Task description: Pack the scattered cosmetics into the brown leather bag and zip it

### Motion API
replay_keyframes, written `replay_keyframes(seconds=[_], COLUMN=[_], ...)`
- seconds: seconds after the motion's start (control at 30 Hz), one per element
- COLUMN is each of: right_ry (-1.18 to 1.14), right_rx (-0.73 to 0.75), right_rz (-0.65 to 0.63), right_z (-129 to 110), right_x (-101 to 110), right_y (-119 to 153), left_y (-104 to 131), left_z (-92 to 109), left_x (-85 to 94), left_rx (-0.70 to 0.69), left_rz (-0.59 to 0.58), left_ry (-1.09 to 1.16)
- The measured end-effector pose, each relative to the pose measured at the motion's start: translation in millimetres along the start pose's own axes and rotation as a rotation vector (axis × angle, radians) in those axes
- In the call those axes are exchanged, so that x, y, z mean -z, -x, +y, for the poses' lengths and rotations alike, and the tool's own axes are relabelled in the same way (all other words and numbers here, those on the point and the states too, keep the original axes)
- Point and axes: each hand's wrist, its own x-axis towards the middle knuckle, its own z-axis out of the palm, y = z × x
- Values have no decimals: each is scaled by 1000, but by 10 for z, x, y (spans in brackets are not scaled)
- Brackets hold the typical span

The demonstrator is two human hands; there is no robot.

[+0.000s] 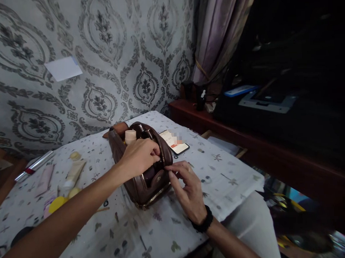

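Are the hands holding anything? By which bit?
The right grip touches, maybe pinches, the side rim of a brown leathery oblong bag. The left grip is in its opening; whether it holds anything is hidden.

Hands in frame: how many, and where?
2: left hand at the open brown bag, fingertips partly hidden; right hand at the bag's near-right edge.

Bare forearms (88, 208), pale trousers (249, 227), black wristband (205, 222) — puffy (right only)
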Motion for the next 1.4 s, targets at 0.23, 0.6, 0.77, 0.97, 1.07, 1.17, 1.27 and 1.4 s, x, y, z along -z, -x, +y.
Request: replay_keyframes(seconds=[0.23, 0.6, 0.77, 0.97, 1.07, 1.17, 1.27, 1.4], right_ry=[-38, -56, -67, -79, -78, -77, -72, -78], right_rx=[-23, -18, -19, -34, -32, -29, -34, -37], right_rz=[-5, -7, -3, -13, -11, -10, -6, -4], right_z=[22, 34, 39, 41, 42, 47, 53, 59], right_x=[25, 38, 37, 42, 43, 40, 39, 37], right_y=[18, 11, 16, 15, 16, 18, 21, 29], left_y=[-38, -65, -78, -100, -109, -119, -129, -132], left_z=[18, -5, -8, -29, -23, 0, 25, 50], left_x=[-23, -56, -45, -53, -60, -63, -68, -79], left_rx=[-16, -26, -25, -34, -37, -43, -54, -77], left_rz=[-37, -49, -76, -102, -100, -98, -97, -91], left_ry=[2, 19, 54, 104, 90, 46, -20, -92])
